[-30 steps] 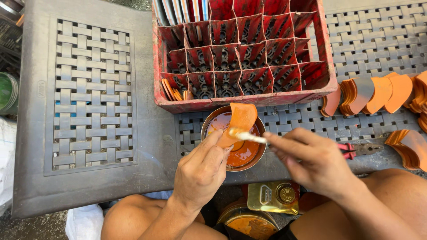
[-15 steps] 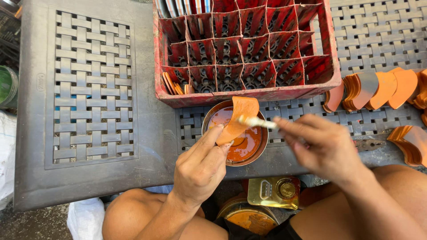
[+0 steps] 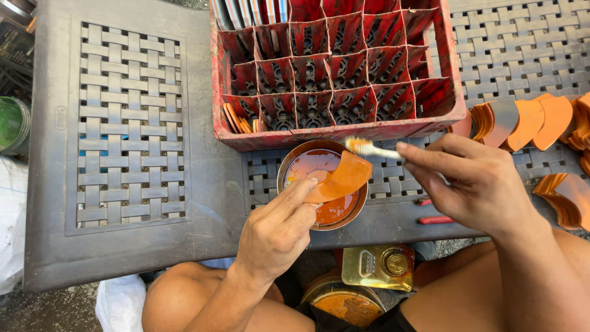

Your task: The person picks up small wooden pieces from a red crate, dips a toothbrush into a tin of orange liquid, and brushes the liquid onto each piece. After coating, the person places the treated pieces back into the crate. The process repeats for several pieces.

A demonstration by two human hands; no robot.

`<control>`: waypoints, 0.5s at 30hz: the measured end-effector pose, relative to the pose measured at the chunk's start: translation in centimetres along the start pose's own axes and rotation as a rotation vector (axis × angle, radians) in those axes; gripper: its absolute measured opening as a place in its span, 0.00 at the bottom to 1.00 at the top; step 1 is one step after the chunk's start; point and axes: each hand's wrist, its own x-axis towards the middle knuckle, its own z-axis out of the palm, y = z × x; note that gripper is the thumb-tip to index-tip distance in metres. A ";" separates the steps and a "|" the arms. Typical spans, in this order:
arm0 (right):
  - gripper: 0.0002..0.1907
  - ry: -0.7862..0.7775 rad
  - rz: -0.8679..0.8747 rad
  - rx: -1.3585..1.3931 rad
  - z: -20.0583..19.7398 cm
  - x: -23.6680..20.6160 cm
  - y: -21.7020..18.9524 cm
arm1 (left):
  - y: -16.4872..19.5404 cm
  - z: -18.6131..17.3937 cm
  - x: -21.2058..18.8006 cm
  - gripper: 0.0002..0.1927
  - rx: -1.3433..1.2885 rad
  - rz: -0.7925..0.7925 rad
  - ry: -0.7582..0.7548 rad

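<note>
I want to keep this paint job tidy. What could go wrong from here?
The orange curved piece is pinched only at one end by the left hand over the open paint tin, so it might slip in. The brush in the right hand could drip onto the table.

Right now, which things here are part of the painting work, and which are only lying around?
In use:
- left hand holding curved orange piece
- right hand holding small brush
- paint can
- red crate, painted pieces inside
- orange pieces

Lying about:
- gold tin
- green container
- grey table
</note>
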 end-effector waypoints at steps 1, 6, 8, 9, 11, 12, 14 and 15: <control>0.22 -0.051 -0.014 0.073 -0.4 -0.1 0.1 | 0.0 0.0 0.0 0.09 -0.002 0.006 0.000; 0.21 -0.050 0.014 0.001 -0.3 -0.4 0.7 | 0.0 0.1 -0.2 0.10 0.005 0.026 -0.014; 0.17 0.048 -0.006 -0.085 0.0 -0.5 0.8 | 0.1 0.2 -0.2 0.10 0.011 0.013 0.000; 0.17 0.063 0.010 -0.042 0.1 -0.6 0.7 | 0.1 0.2 -0.2 0.10 0.003 0.002 0.003; 0.17 0.086 0.037 0.047 0.4 -0.9 0.2 | 0.1 0.2 -0.2 0.09 -0.012 -0.027 0.014; 0.18 0.075 0.012 0.011 0.8 -1.0 -0.3 | 0.1 0.2 -0.2 0.09 0.000 -0.021 0.032; 0.20 0.053 -0.037 -0.057 2.1 -1.3 -1.4 | 0.1 0.3 -0.1 0.09 0.026 -0.011 0.065; 0.21 0.029 -0.038 -0.035 2.7 -1.3 -1.8 | 0.2 0.3 -0.1 0.09 0.031 -0.020 0.084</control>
